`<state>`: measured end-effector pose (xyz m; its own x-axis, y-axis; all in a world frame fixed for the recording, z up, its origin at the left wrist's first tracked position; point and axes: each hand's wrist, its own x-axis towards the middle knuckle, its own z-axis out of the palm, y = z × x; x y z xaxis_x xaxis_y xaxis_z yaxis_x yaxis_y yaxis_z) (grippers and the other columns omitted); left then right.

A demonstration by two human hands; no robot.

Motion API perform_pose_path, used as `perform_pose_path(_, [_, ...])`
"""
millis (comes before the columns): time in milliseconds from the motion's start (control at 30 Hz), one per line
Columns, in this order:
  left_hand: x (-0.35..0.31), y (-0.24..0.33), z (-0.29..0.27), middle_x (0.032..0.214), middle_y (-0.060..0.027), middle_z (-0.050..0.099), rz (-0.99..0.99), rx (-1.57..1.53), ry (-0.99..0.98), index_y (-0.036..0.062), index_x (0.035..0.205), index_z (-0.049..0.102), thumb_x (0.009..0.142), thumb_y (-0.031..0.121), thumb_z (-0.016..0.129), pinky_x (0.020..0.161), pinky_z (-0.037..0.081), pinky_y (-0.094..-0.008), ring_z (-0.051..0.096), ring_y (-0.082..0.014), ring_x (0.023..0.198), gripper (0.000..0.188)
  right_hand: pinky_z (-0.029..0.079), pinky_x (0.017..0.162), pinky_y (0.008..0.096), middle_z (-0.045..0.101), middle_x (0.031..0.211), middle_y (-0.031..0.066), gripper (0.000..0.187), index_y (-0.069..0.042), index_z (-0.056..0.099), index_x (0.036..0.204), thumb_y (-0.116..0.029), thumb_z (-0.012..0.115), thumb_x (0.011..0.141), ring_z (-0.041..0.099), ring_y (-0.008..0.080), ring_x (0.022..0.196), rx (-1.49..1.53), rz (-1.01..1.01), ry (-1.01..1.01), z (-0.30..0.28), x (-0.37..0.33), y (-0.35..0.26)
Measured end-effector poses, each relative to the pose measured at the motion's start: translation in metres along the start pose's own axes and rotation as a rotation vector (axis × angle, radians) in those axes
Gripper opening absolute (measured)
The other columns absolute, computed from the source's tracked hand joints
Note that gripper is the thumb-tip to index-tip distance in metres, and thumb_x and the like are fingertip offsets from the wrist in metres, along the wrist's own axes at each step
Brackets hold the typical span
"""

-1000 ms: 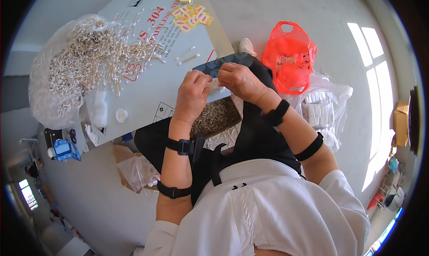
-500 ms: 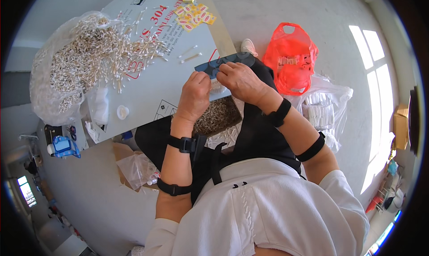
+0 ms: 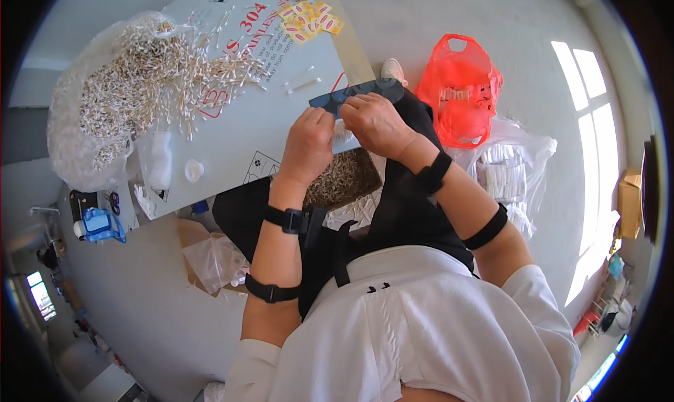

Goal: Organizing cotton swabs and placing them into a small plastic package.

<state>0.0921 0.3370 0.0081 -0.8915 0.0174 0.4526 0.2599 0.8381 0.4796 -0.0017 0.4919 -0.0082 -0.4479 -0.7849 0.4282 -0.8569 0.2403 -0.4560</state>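
Observation:
My left hand (image 3: 309, 144) and my right hand (image 3: 375, 125) face each other above the table's near corner, fingers curled in and pinched. What the fingertips grip is hidden. A whitish round thing (image 3: 342, 132) shows partly in the gap between them; it looks like a small tub, but its kind is unclear. Just beyond my knuckles lies a dark, see-through strip with round shapes (image 3: 358, 92); I cannot tell whether my fingers touch it. Below my hands, between my legs, is an open box packed with cotton swabs (image 3: 344, 180).
A large clear bag (image 3: 88, 160) spills cotton swabs (image 3: 217, 79) over the table (image 3: 232, 146). Yellow-white packets (image 3: 309, 23) lie at its far end. A small white lid or cup (image 3: 194, 170) sits nearer. Right, on the floor, are a red bag (image 3: 463, 118) and a clear bag of white packs (image 3: 502, 174).
My left hand has risen slightly, and my right hand has shifted a little to the left. Both stay closed, and the whitish round thing remains between them.

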Motion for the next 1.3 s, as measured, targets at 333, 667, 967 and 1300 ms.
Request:
perform_pose_path(333, [-0.014, -0.006, 0.004, 0.078, -0.009, 0.055, -0.218, -0.201, -0.056, 0.0009, 0.088, 0.061, 0.075, -0.009, 0.064, 0.065, 0.049, -0.0342, 0.058, -0.0231, 0.071, 0.017, 0.05, 0.068, 0.0409, 0.059, 0.081, 0.0096, 0.012, -0.006, 0.061, 0.086, -0.008, 0.068, 0.076, 0.062, 0.0318, 0.08, 0.43, 0.255, -0.005, 0.003, -0.014, -0.005])
perform_pose_path(667, [-0.009, 0.001, 0.002, 0.08, -0.0093, 0.055, -0.131, -0.019, -0.118, 0.0032, 0.076, 0.052, 0.072, -0.002, 0.068, 0.068, 0.047, -0.0409, 0.056, -0.0307, 0.08, 0.017, 0.05, 0.064, 0.0364, 0.061, 0.077, 0.0081, 0.007, -0.008, 0.066, 0.079, -0.009, 0.071, 0.074, 0.063, 0.0288, 0.071, 0.293, 0.251, -0.047, 0.005, -0.006, -0.005])
perform_pose_path(967, [-0.013, -0.007, 0.005, 0.079, -0.0115, 0.055, -0.508, -0.337, -0.21, -0.0008, 0.08, 0.053, 0.076, -0.001, 0.068, 0.065, 0.048, -0.0389, 0.056, -0.0314, 0.072, 0.016, 0.043, 0.057, 0.0279, 0.056, 0.064, 0.0024, 0.014, 0.001, 0.063, 0.072, -0.004, 0.076, 0.069, 0.053, 0.0092, 0.061, 0.763, 0.708, -0.243, 0.014, -0.001, -0.002])
perform_pose_path(1300, [-0.02, -0.001, 0.001, 0.083, -0.0101, 0.055, -0.275, -0.12, -0.063, 0.0028, 0.079, 0.054, 0.074, -0.004, 0.066, 0.07, 0.048, -0.0419, 0.057, -0.032, 0.083, 0.015, 0.049, 0.067, 0.0352, 0.059, 0.079, 0.01, 0.015, -0.003, 0.062, 0.079, -0.004, 0.074, 0.069, 0.061, 0.0272, 0.073, 0.673, 0.461, -0.095, 0.01, -0.009, -0.001])
